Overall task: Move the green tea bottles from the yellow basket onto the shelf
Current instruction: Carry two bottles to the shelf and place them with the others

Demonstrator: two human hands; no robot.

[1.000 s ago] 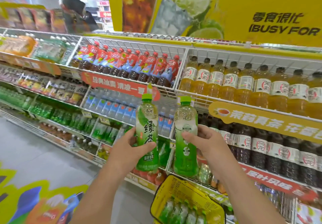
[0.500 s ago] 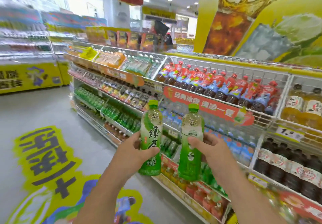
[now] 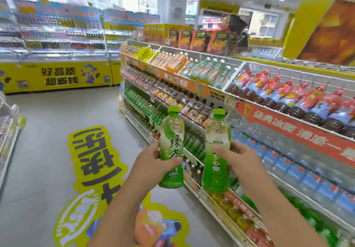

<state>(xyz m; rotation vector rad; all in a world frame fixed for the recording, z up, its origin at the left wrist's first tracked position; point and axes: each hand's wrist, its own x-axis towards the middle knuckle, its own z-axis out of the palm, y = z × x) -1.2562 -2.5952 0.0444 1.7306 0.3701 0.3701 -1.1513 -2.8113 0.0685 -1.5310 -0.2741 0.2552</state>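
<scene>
I hold two green tea bottles upright in front of me, each with a green cap and a green-and-white label. My left hand (image 3: 151, 163) grips the left bottle (image 3: 171, 146) around its middle. My right hand (image 3: 237, 157) grips the right bottle (image 3: 216, 154) from the right side. Both bottles hang in the air beside the long drinks shelf (image 3: 192, 155), level with its middle tiers. A row of similar green bottles (image 3: 139, 99) lies on a tier farther down the aisle. The yellow basket is out of view.
The white wire shelf runs along my right, packed with red-capped iced tea bottles (image 3: 288, 97), blue-labelled water (image 3: 299, 171) and other drinks. A grey floor with a yellow floor sticker (image 3: 96, 162) lies to my left. Yellow chest freezers (image 3: 57, 75) stand at the aisle's far end.
The view has swung left along the aisle, so the basket and the amber tea bottles have left the frame. Both hands keep the same grip on their bottles.
</scene>
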